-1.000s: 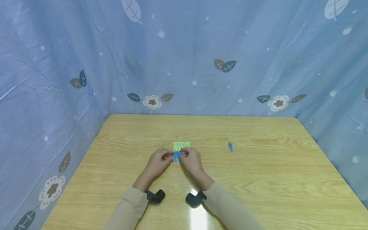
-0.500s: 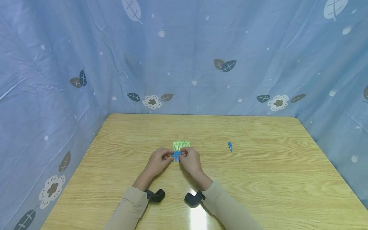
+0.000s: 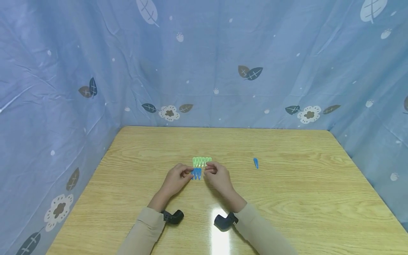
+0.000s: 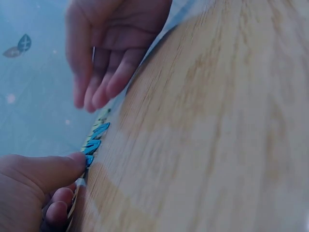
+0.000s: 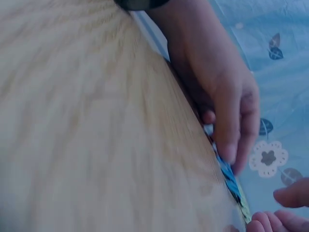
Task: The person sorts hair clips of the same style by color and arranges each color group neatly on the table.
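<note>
Several green snap hair clips [image 3: 200,162] lie side by side in a row on the table. Just below them in the head view is a shorter row of blue hair clips [image 3: 197,173]. My left hand [image 3: 177,179] pinches the leftmost blue hair clip [image 4: 89,161] at its two ends, thumb and forefinger covering part of it. To the right of the blue row, my right hand [image 3: 219,178] hovers clear of the clips, fingers loosely bent and holding nothing. In the left wrist view the right hand [image 4: 116,53] shows its palm above the row.
A single blue hair clip [image 3: 256,163] lies apart, further right on the wooden table [image 3: 302,184]. A blue patterned curtain [image 3: 210,53] surrounds the table's back and sides. Black wrist cameras [image 3: 173,217] sit at both cuffs.
My right hand has let go of the blue hair clips and drawn away to the right, uncovering the right end of their row. The left hand has stayed in place.
</note>
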Action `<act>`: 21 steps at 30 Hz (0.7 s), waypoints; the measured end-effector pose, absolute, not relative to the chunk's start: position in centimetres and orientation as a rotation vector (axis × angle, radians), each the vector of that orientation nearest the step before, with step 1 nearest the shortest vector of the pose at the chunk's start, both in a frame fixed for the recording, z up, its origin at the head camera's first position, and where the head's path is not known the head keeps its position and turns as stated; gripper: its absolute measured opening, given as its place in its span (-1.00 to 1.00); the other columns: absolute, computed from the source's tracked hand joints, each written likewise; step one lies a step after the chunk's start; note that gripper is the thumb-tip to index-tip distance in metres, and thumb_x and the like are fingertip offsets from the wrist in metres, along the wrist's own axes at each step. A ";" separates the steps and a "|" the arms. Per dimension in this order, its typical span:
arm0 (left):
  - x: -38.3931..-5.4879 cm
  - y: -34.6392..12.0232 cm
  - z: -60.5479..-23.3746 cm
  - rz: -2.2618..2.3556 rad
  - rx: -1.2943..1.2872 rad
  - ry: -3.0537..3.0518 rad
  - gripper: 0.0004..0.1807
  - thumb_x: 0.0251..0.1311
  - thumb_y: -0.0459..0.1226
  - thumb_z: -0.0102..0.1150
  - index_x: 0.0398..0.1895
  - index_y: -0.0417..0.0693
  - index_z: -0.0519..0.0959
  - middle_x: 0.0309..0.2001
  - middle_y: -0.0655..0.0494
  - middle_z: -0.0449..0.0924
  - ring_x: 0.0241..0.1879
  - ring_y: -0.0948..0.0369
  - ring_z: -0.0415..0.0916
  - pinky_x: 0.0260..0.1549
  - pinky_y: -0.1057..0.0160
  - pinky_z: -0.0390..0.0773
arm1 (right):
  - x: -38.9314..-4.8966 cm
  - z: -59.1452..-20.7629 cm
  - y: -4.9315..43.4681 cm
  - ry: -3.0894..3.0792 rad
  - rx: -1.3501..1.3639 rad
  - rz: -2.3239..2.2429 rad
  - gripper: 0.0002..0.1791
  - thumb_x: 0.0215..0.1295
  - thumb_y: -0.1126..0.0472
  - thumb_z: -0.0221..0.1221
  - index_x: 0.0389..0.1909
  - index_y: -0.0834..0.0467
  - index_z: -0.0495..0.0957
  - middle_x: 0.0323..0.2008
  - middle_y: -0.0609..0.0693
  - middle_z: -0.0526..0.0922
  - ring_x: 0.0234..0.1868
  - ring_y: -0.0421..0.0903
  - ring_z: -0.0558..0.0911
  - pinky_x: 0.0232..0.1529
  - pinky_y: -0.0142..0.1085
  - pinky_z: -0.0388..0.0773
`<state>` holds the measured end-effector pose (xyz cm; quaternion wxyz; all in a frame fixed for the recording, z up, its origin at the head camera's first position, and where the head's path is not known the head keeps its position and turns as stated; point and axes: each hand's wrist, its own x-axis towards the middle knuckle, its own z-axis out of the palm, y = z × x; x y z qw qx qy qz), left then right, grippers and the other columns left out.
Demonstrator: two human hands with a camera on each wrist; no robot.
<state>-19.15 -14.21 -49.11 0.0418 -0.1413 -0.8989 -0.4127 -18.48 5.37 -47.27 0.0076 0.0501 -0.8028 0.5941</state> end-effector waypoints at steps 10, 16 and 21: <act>-19.1 -14.3 -49.0 -1.259 -0.440 -2.757 -0.76 0.14 -0.29 0.32 -0.11 -0.07 0.67 -0.35 0.25 0.47 -0.39 0.32 0.38 -0.37 0.34 0.47 | -18.3 -46.7 9.3 -2.425 0.159 2.054 -0.59 0.24 0.39 0.21 0.10 0.41 0.46 -0.01 0.28 0.59 0.02 0.14 0.58 -0.04 -0.37 0.55; -19.0 -14.2 -49.0 -1.268 -0.441 -2.759 -0.76 0.14 -0.30 0.32 -0.10 -0.08 0.66 -0.35 0.24 0.46 -0.39 0.31 0.38 -0.37 0.33 0.48 | -18.4 -46.7 11.7 -2.429 0.217 2.075 -0.53 0.27 0.36 0.20 0.17 0.43 0.40 0.08 0.32 0.52 0.11 0.19 0.53 0.02 -0.37 0.52; -19.0 -14.2 -49.0 -1.264 -0.448 -2.757 -0.75 0.14 -0.29 0.32 -0.09 -0.08 0.66 -0.37 0.25 0.46 -0.40 0.31 0.37 -0.38 0.33 0.47 | -18.7 -46.8 14.4 -2.436 0.198 2.023 -0.52 0.30 0.32 0.18 0.20 0.41 0.37 0.12 0.31 0.49 0.14 0.18 0.51 0.00 -0.44 0.50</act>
